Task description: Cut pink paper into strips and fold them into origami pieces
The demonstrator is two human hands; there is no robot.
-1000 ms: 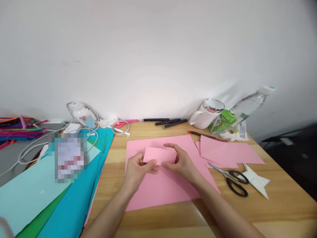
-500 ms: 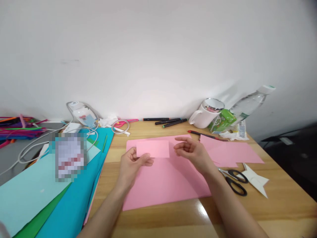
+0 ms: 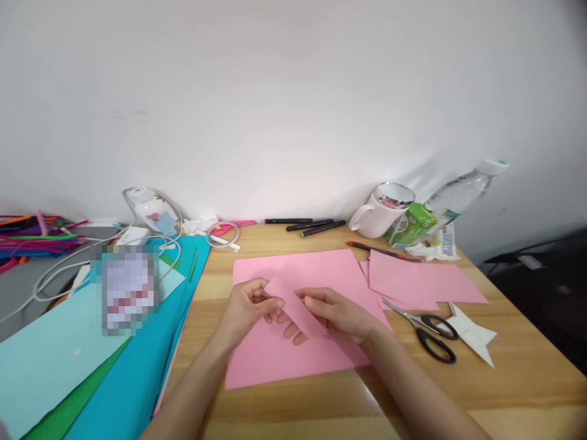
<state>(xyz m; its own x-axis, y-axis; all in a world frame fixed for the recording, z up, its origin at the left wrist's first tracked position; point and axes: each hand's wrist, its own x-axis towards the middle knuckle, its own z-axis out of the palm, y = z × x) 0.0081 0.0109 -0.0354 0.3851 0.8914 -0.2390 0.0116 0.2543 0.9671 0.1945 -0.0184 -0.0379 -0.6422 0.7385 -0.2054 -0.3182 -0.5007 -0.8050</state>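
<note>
A small rectangle of pink paper (image 3: 296, 308) is held at a slant between both hands. My left hand (image 3: 250, 308) pinches its upper left end between thumb and fingers. My right hand (image 3: 332, 311) grips the right edge, thumb in front, with some fingers reaching behind the piece. Beneath them a large pink sheet (image 3: 275, 363) lies flat on the wooden table. Black-handled scissors (image 3: 424, 327) rest to the right of my right forearm, blades partly apart. Beyond them are pink paper offcuts (image 3: 417, 278) and a white cut-out paper shape (image 3: 474, 333).
Several black markers (image 3: 316, 226) lie by the wall. At the back right stand a white mug (image 3: 378, 211), a green carton (image 3: 410, 223) and a leaning clear bottle (image 3: 468, 189). On the left are coloured sheets (image 3: 59, 354), a blurred-out object (image 3: 128, 290), cables and a white bottle (image 3: 156, 214).
The pink rectangle has turned from level to slanting and come slightly lower. My right hand has moved in from the right and taken hold of it.
</note>
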